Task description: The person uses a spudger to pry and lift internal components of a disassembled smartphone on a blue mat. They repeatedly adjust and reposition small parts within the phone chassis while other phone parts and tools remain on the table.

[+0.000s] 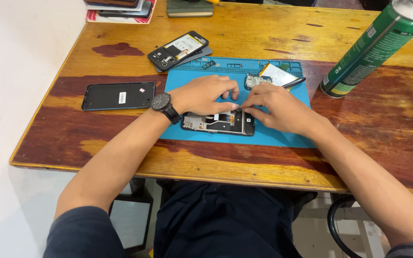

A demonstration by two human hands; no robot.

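Both hands worked on the opened phone [218,123] lying on the blue mat [283,136]. Left hand [201,94] rested on its upper edge, fingers curled; right hand [276,106] pinched narrowly at an internal part. Judged: component removal under way, calling for a fine, steady lift. Spray can [376,48] stood right of the mat.

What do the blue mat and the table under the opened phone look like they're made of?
Blue mat: likely silicone or rubber, matte, with moulded compartments along its far edge. Table: varnished wood, glossy, with visible grain and worn dark patches.
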